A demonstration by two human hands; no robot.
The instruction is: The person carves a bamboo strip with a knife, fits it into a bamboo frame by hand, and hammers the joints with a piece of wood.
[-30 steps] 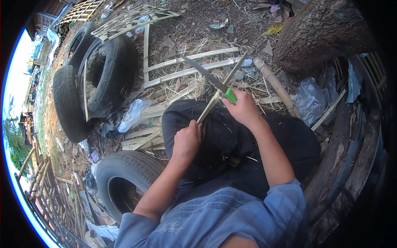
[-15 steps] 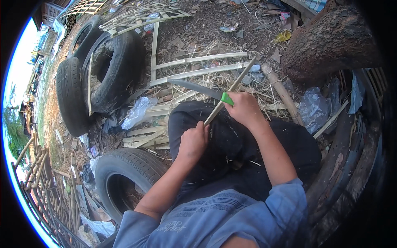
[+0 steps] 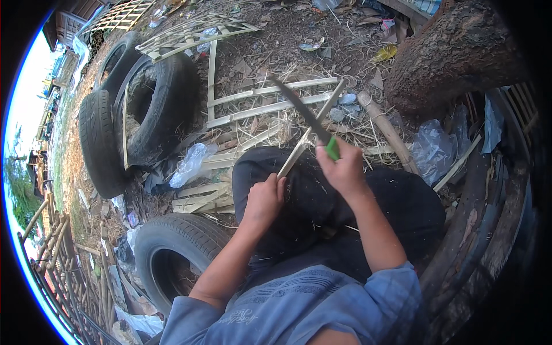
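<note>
A narrow split-bamboo strip [image 3: 295,160] slants up and away from my left hand [image 3: 264,201], whose fingers are wrapped round its near end. My right hand [image 3: 342,167] is closed on the green handle of a knife [image 3: 310,118]. The long dark blade points up and to the left, and crosses over the strip about midway along it in this view. Whether blade and strip touch, I cannot tell. Both hands are above my dark trousers [image 3: 276,230], the right one close to the strip's right side.
Bamboo slats joined as a frame [image 3: 253,117] lie on the straw ahead. Old tires [image 3: 172,109] stand at the left, and another tire [image 3: 190,230] lies by my left arm. A tree trunk [image 3: 454,57] rises at the right, near a clear plastic bag [image 3: 431,149] and a bamboo pole [image 3: 388,132].
The knife has swung from nearly level to a steeper angle, its tip moving up and right. My right hand has shifted slightly right and down; my left hand keeps its hold.
</note>
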